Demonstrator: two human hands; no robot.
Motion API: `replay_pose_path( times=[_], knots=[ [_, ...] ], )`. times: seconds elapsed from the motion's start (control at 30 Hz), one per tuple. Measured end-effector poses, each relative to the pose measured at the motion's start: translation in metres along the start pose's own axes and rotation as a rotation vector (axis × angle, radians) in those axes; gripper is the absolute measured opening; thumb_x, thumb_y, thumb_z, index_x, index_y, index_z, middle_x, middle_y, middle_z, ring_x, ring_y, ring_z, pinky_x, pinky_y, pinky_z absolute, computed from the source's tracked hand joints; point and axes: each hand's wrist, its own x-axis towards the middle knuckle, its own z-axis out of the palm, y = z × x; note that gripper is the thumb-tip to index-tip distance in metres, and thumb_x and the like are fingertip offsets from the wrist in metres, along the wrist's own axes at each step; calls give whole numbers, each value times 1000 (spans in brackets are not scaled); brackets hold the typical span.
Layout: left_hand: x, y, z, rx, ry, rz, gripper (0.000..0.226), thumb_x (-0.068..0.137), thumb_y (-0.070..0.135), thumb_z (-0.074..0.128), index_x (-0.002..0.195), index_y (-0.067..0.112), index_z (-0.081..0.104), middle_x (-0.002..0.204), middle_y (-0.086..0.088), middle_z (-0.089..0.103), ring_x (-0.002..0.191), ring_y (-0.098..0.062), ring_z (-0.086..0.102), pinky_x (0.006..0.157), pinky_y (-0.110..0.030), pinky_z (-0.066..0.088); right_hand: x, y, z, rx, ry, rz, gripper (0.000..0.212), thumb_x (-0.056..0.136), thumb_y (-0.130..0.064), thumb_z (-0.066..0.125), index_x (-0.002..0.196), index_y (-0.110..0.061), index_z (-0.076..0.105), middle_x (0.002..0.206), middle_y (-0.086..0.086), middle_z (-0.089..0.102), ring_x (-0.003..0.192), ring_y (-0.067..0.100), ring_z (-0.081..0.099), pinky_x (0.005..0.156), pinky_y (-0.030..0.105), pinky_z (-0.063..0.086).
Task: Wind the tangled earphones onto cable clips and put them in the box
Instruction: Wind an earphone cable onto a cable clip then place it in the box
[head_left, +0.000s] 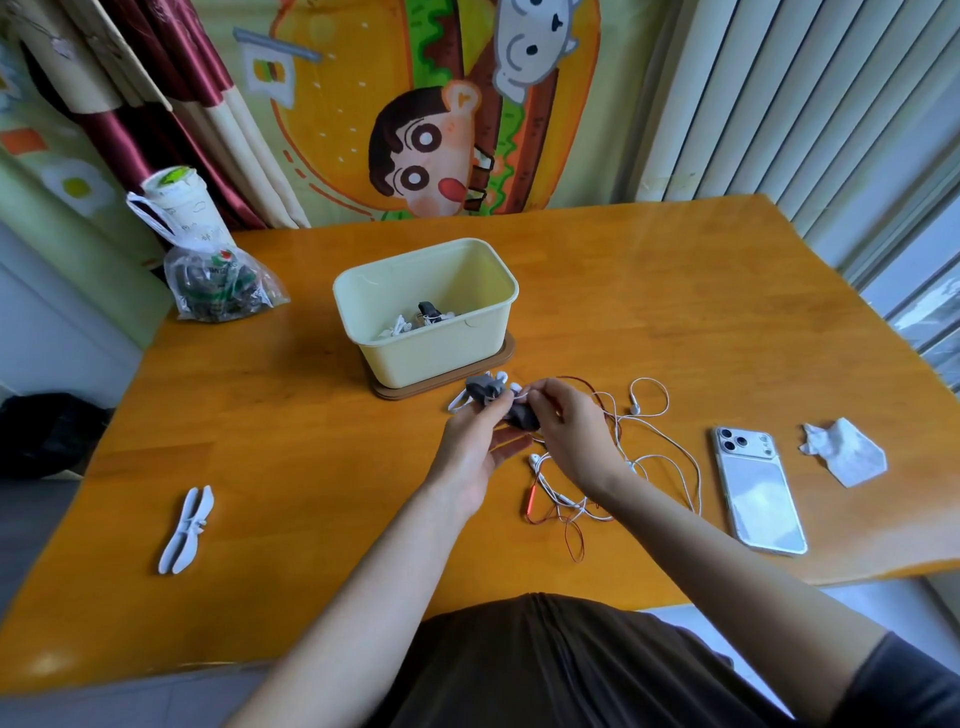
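Seeing my left hand (475, 447) gripping grey clip (485, 391), right hand (569, 434) pinching white earphone cable (514, 387), near box (441, 358).

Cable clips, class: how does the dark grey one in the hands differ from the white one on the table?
The dark grey cable clip is gripped by the left hand and right hand, white earphones against it; the white plastic cable clip lies flat, bare, untouched. Both are winged.

Orange wooden desk (649, 291) bearing 1 white smartphone in a clear case (758, 488), camera side up, with 1 crumpled white tissue (844, 452) to its right. Clear plastic bag of dark items (218, 286) at the far-left corner. Cartoon-print cloth (395, 114) behind.
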Motion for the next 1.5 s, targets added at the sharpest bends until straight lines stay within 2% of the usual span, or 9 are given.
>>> replay_pose_path(
  times=[0.1, 0.23, 0.4, 0.5, 0.63, 0.93, 1.13, 1.37, 1.5],
  knots=[
    [1, 2, -4, -5, 1, 43, 15, 95, 8, 54, 106, 6, 64, 98, -11, 68, 96, -25, 63, 70, -28, 57, -3, 1, 1, -16, -37, -35, 20, 98, -10, 43, 93, -13, 63, 93, 3, 64, 87, 17, 60, 77, 28, 48],
    [1, 3, -8, 23, 18, 86, 18, 93, 5, 57, 108, 6, 64, 88, -6, 69, 81, -18, 65, 61, -24, 55, -3, 1, -4, -32, -78, -75, 16, 99, -12, 44, 95, -17, 59, 88, -3, 63, 79, 9, 62, 71, 25, 54],
    [1, 2, -11, 159, -31, 116, 23, 95, 6, 54, 114, 13, 63, 96, -5, 67, 84, -13, 63, 69, -23, 53, 1, -6, -10, -114, -24, -164, 12, 95, -13, 52, 96, -12, 64, 87, -3, 58, 75, 10, 55, 63, 15, 43],
    [-2, 0, -9, 182, -71, 100, 22, 98, 9, 49, 115, 13, 61, 102, -7, 65, 90, -16, 62, 69, -25, 52, 3, -6, -11, -140, -20, -177, 14, 95, -13, 52, 98, -9, 65, 93, 3, 58, 78, 14, 57, 64, 11, 46],
    [-3, -3, -9, 168, -69, 103, 21, 99, 7, 46, 109, 13, 62, 96, -4, 66, 87, -14, 62, 68, -22, 53, 1, -4, -10, -143, -4, -178, 12, 93, -13, 56, 95, -11, 67, 92, 3, 63, 82, 17, 62, 71, 21, 51],
    [-4, 0, -8, 145, 30, 44, 19, 99, 10, 46, 95, 11, 65, 100, -15, 63, 91, -25, 60, 76, -30, 53, -3, -7, -14, -137, -10, -207, 9, 88, -8, 64, 93, -10, 70, 79, -7, 64, 69, 1, 62, 67, 10, 49],
    [-4, -3, -10, 224, 72, 68, 19, 97, 15, 53, 88, 18, 69, 95, -9, 66, 94, -27, 62, 92, -44, 51, -4, -5, -13, -164, -12, -218, 9, 83, -8, 68, 91, -11, 72, 79, -7, 65, 69, 0, 59, 66, 6, 45],
    [-5, -1, -9, 290, 115, 91, 20, 95, 17, 57, 79, 23, 68, 89, -5, 66, 92, -23, 62, 89, -42, 52, -4, -5, -13, -220, -38, -234, 7, 84, -12, 68, 89, -12, 72, 80, -8, 63, 72, 4, 59, 70, 10, 46],
    [-3, -4, -9, 292, 165, 59, 18, 95, 15, 55, 83, 16, 69, 92, -11, 67, 93, -27, 63, 87, -43, 53, -3, -5, -11, -209, -71, -230, 6, 84, -13, 68, 90, -13, 71, 85, -4, 66, 74, 4, 58, 70, 11, 46]
  ],
)
